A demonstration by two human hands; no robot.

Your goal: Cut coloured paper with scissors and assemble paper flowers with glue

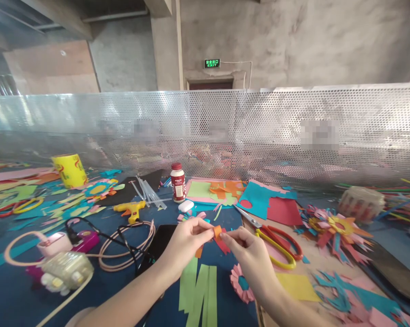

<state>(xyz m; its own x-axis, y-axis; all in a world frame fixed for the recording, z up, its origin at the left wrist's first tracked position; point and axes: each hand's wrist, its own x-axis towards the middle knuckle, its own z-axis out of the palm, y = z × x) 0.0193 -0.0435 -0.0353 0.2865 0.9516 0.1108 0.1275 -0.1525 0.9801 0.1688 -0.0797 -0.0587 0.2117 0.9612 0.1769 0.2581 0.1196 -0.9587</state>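
Between my two hands a small orange paper strip (217, 232) is held up, bent over at its top. Thumb and fingers of my left hand (190, 238) pinch its left side. My right hand (247, 249) is closed in a pinch at its right edge. Red paper pieces (224, 245) lie just behind the fingertips. Beneath my wrists, light green paper strips (201, 295) are spread on the blue table. A pink paper ring with a blue centre (242, 283) lies beside my right wrist. A black phone (162, 240) is partly hidden behind my left hand.
Scissors (276, 243) with red and yellow handles lie at right, near a paper flower (337, 227). A yellow glue gun (132, 210), coiled cable (104, 254) and power strip (67, 270) occupy the left. A bottle (178, 182) stands before the perforated metal panel (143, 131).
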